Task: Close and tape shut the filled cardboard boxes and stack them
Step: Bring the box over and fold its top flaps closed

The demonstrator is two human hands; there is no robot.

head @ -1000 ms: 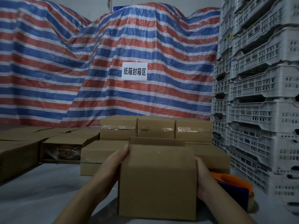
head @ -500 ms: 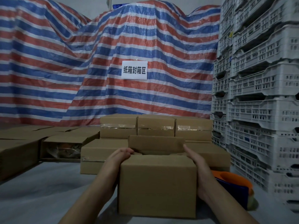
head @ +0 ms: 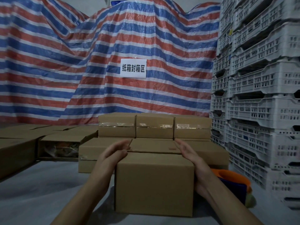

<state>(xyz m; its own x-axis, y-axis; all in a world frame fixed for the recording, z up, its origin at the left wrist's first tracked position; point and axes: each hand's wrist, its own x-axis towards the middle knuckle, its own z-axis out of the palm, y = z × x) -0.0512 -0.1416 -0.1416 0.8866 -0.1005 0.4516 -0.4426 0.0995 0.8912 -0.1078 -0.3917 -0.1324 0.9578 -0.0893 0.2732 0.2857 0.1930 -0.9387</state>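
Cardboard box (head: 154, 184) at 6 o'clock, long axis 9-to-3. Left hand (head: 113, 153), right hand (head: 188, 151) flank top flaps (head: 154, 146), fingers straight, pressing inward. Tape dispenser (head: 233, 181) at 3 o'clock, nearer right hand.

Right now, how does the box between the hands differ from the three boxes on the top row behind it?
The near box shows no tape on its front; the top-row boxes each carry a shiny tape strip across theirs. The near box stands alone on the table between the left hand and right hand; the top-row boxes sit side by side on a lower layer. All are plain brown cardboard.
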